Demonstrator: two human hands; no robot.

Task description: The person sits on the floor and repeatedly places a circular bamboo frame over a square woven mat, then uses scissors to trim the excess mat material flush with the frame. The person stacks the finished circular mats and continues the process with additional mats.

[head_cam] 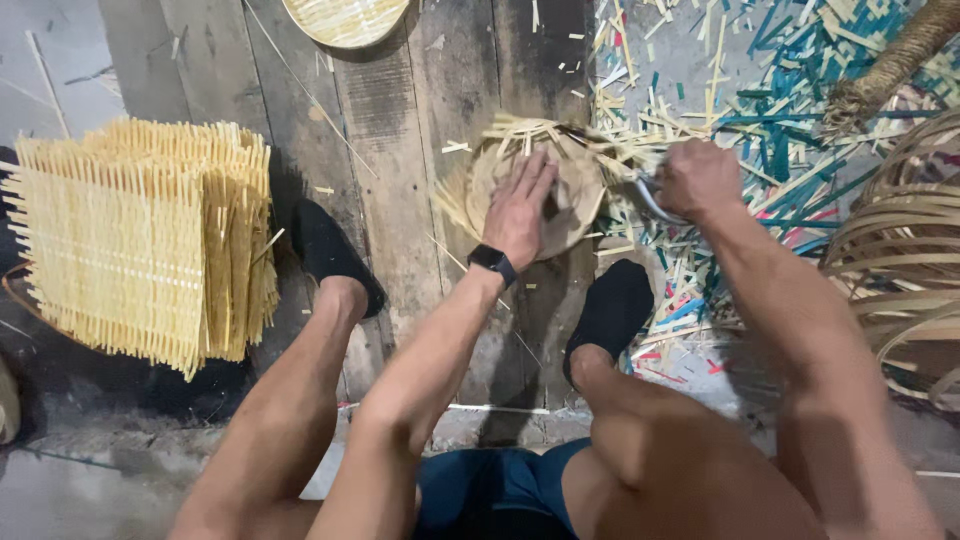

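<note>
Left hand (520,205) pressed flat, fingers spread, on a round woven bamboo piece (575,190) on the plank floor (400,120), right hand (698,178) just right of it, fingers clamped round a curved metal blade (650,200), stack of woven mats (140,240) well left

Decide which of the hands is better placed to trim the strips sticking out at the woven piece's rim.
Probably the right hand: it grips the curved blade at the rim of the woven piece, while the left hand presses flat on top.
</note>
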